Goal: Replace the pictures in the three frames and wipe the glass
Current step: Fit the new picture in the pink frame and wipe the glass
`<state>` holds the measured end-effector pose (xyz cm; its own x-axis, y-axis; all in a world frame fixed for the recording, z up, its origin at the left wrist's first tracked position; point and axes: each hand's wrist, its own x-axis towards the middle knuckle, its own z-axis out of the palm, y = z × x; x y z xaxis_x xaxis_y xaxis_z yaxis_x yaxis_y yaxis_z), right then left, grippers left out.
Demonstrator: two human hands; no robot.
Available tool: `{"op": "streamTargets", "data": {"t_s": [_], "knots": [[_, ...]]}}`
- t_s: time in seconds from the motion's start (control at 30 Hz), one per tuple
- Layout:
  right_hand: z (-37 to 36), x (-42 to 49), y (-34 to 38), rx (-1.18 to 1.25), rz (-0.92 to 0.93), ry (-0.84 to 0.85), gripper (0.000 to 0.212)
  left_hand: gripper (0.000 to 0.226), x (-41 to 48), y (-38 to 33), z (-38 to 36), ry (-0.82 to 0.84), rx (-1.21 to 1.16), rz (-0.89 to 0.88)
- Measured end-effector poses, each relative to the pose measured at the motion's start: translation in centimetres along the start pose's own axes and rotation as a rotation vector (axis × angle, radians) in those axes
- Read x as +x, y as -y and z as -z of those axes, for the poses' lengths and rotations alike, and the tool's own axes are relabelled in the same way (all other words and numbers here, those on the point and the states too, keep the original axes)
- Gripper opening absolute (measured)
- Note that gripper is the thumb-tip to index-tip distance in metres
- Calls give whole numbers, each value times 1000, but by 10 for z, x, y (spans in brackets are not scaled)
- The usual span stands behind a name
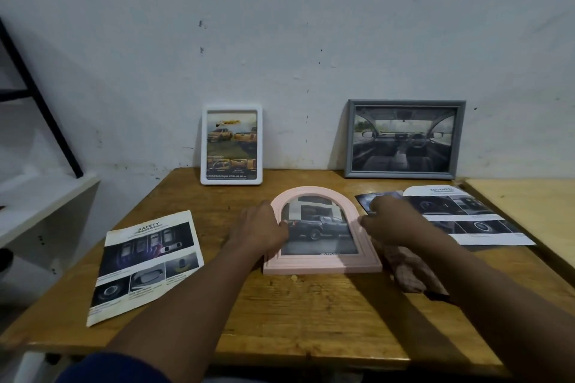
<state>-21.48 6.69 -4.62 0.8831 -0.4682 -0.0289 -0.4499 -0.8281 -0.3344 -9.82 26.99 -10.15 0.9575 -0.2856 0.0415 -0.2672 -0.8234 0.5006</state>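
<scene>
Left hand (261,227) grips the left rail of the pink frame (323,266), flat mid-bench (295,320); right hand (389,221) grips its right rail. Likely lifting: hold rails only, fingers off glass, raise level. Count: left sheet (146,264) one, right sheets (466,218) two; three frames, with white frame (231,146) and grey frame (403,140); cloth (410,277) one.

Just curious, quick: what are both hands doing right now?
Left hand: grips the pink frame, left edge.
Right hand: grips its right edge.
</scene>
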Motion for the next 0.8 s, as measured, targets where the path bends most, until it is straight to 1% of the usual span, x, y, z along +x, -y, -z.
{"op": "streamTargets", "data": {"t_s": [0.1, 0.17, 0.27, 0.4, 0.5, 0.57, 0.67, 0.73, 0.8], "knots": [[-18, 13, 21, 31, -59, 104, 38, 44, -4, -6, 5, 35, -3, 45], [-26, 18, 27, 39, -81, 89, 41, 43, -4, -9, 2, 46, -41, 69], [-35, 26, 26, 88, -135, 52, 42, 52, -2, -7, 0, 52, -147, 67], [-35, 37, 20, 296, -218, 47, 43, 55, 3, -2, 1, 26, -216, 69], [-35, 43, 18, 475, -239, 30, 42, 62, 5, -1, 1, -27, -368, 61], [-36, 48, 17, 560, -182, -59, 43, 69, 6, -1, 2, -96, -433, 0], [-36, 53, 16, 618, -50, -263, 52, 77, 10, -2, 5, -176, -500, -106], [-35, 58, 15, 604, 5, -379, 59, 80, 13, -5, 4, -188, -542, -141], [-36, 64, 14, 580, 52, -470, 59, 83, 15, -10, 2, -175, -583, -167]]}}
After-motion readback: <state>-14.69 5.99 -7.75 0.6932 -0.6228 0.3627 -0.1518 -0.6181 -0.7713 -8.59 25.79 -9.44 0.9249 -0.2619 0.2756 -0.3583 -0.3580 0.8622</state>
